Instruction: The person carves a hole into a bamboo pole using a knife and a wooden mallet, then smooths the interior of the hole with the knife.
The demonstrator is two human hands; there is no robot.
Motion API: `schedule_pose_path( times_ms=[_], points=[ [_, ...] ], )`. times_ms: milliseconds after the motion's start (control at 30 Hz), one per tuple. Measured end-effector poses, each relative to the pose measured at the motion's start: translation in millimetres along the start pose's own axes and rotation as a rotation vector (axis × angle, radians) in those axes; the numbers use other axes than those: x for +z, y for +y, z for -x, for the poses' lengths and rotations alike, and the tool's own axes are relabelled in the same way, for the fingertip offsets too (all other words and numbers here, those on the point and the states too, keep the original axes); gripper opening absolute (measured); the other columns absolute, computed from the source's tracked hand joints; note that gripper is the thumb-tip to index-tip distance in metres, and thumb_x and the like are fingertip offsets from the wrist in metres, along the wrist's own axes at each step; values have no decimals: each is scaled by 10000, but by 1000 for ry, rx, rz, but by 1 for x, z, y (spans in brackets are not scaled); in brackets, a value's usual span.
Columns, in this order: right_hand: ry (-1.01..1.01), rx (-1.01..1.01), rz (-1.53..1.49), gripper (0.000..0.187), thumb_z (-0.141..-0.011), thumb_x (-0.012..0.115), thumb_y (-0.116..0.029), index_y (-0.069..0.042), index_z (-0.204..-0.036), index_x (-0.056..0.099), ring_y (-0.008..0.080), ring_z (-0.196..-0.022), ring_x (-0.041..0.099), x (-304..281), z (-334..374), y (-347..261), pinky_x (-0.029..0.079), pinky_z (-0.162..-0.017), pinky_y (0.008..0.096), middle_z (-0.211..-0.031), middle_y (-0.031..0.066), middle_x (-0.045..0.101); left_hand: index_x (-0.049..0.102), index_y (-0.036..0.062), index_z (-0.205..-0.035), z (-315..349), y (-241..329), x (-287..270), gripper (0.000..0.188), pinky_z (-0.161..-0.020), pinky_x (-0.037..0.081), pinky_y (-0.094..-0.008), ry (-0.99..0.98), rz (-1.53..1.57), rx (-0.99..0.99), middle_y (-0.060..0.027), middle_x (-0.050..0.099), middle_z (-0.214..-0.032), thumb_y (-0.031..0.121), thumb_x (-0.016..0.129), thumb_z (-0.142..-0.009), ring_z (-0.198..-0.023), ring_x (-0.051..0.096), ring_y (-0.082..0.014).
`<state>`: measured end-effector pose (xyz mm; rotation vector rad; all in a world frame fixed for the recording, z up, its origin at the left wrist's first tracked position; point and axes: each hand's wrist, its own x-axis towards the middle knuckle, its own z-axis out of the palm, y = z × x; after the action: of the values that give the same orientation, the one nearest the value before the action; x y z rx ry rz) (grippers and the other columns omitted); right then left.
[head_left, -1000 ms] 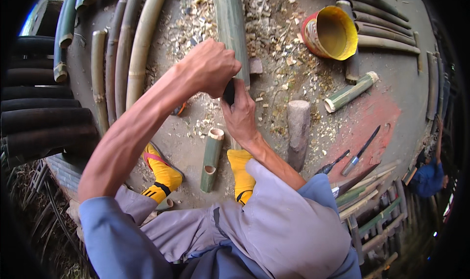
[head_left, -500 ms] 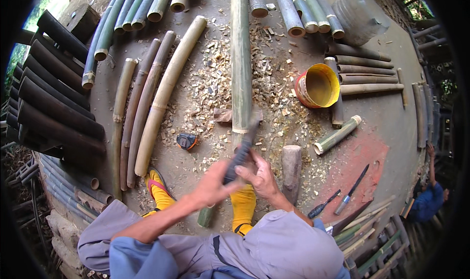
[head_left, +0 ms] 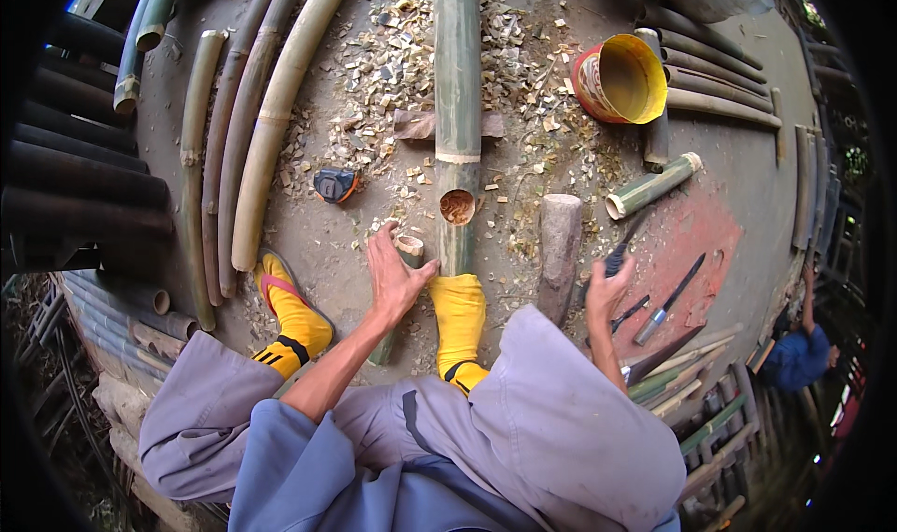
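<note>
A long green bamboo pole (head_left: 457, 84) runs away from me, crossing a brown block (head_left: 411, 125). Near its close end is a round opening (head_left: 457, 207) with a rough brown inside, and my yellow-socked foot (head_left: 457, 312) is against that end. My left hand (head_left: 397, 275) has its fingers spread beside a short upright bamboo piece (head_left: 408, 246), partly behind the hand. Over on the right, my right hand (head_left: 607, 291) is closed round the dark handle of a knife (head_left: 615, 259), its blade pointing up and away. Two other bladed tools lie close by, one with a metal-coloured handle (head_left: 650, 326).
A wooden stump (head_left: 560, 252) stands between the pole and my right hand. Beyond are a yellow-rimmed bucket (head_left: 645, 93) and a cut bamboo length (head_left: 654, 186). A tape measure (head_left: 335, 184) lies left among wood chips (head_left: 374, 93). Another person (head_left: 799, 354) is at far right.
My hands, together on the knife over the pole's end before, have parted. The right carried the knife rightward toward the tools; the left moved beside the short bamboo piece. The view has tilted nearer.
</note>
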<state>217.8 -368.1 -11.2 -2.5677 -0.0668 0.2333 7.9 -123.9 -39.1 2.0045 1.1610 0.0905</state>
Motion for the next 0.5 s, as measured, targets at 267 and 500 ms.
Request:
schedule_pose_path(
  times_ms=[267, 500],
  points=[
    [100, 306, 509, 558, -821, 652, -399, 25, -1139, 476, 445, -970, 591, -10, -73, 151, 433, -822, 519, -1013, 289, 617, 488, -9, -1186, -10, -25, -3, 637, -907, 446, -429, -368, -82, -66, -211, 555, -1070, 179, 752, -638, -1022, 544, -374],
    [201, 72, 528, 685, -819, 672, -335, 11, -1347, 407, 413, -1023, 564, -3, -63, 147, 407, -928, 465, -1134, 265, 574, 563, 7, -1117, -35, 2, -52, 533, -819, 514, -350, -236, 299, -69, -117, 656, -970, 201, 674, -633, -891, 630, -213]
  ],
)
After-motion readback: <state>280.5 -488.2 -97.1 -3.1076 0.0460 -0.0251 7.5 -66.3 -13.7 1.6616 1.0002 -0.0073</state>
